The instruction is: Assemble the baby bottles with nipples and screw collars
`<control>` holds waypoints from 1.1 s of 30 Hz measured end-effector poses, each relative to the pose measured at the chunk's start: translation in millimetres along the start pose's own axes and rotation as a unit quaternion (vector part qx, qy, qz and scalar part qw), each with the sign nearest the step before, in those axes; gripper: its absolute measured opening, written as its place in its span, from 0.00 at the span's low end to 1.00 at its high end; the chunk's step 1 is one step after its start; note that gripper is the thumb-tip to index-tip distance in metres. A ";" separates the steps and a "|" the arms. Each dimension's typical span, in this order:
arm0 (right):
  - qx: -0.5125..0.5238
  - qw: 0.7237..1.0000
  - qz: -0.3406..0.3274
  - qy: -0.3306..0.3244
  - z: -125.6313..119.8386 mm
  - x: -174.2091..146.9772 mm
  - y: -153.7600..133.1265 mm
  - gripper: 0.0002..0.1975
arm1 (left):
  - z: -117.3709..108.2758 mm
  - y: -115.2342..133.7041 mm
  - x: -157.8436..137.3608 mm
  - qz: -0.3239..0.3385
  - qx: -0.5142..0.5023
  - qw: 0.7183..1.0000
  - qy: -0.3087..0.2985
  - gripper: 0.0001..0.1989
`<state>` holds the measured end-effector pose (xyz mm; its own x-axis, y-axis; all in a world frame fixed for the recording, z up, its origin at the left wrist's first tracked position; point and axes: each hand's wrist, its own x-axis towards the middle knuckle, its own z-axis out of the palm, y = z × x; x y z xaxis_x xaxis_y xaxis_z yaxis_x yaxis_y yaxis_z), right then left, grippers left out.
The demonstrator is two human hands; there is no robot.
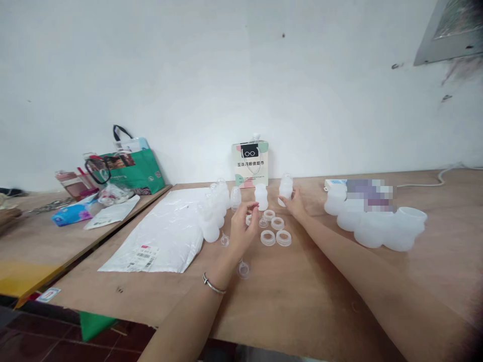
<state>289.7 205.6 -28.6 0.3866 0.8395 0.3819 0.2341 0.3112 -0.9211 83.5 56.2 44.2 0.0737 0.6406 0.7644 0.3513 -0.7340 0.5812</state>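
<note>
Rings point(284, 238) lie right of the left hand point(244, 223), its fingertips near each other; whether they grip anything, I cannot tell. Beyond, an uncapped bottle point(261, 196) stands between the hands, nearer the left; the right hand point(296, 204) grasps an upright domed bottle point(286, 189) to its right.

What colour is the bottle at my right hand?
Its body is translucent white; the bottle shows best in the head view.

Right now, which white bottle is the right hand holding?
The clear-domed bottle just right of the eyeglasses-print paper bag. The right hand grips its lower part, and grips none of the others.
</note>
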 end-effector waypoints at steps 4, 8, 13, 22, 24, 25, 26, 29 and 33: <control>0.002 1.000 0.001 0.003 2.9 0.8 8.0 0.28 | 2.7 -2.5 -1.0 0.007 0.016 1.000 -0.006 0.08; 0.011 1.000 0.013 0.003 -0.9 -2.7 4.3 0.30 | 2.8 -5.9 -0.2 -0.005 0.027 1.000 -0.010 0.08; 0.021 0.999 0.025 0.041 -14.6 -17.0 -6.3 0.35 | -0.3 -13.6 2.7 -0.030 0.039 0.999 -0.013 0.09; -0.043 0.997 -0.040 -0.048 -62.8 -96.8 -47.4 0.16 | -6.3 -43.2 5.8 -0.078 0.158 0.977 -0.117 0.11; -0.063 0.991 -0.056 -0.107 -66.4 -114.8 -57.8 0.14 | -5.0 -45.4 3.6 -0.070 0.170 0.970 -0.159 0.10; -0.071 0.987 -0.064 -0.132 -66.7 -121.8 -62.0 0.13 | -3.6 -45.5 2.3 -0.062 0.172 0.968 -0.175 0.12; -0.075 0.983 -0.072 -0.152 -66.5 -127.1 -65.3 0.12 | -1.8 -45.1 1.2 -0.055 0.176 0.965 -0.188 0.14; -0.108 0.969 -0.091 -0.204 -64.7 -135.1 -70.6 0.11 | 5.2 -42.2 -0.1 -0.040 0.216 0.944 -0.247 0.19; -0.193 0.937 -0.111 -0.269 -66.9 -136.3 -72.5 0.16 | 14.2 -38.9 1.8 -0.035 0.255 0.920 -0.296 0.14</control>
<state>279.7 38.9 -8.8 -0.1909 0.9086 0.3715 0.6012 0.4073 -0.6875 83.2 89.0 19.0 0.4761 0.8038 0.3567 0.7555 -0.5815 0.3019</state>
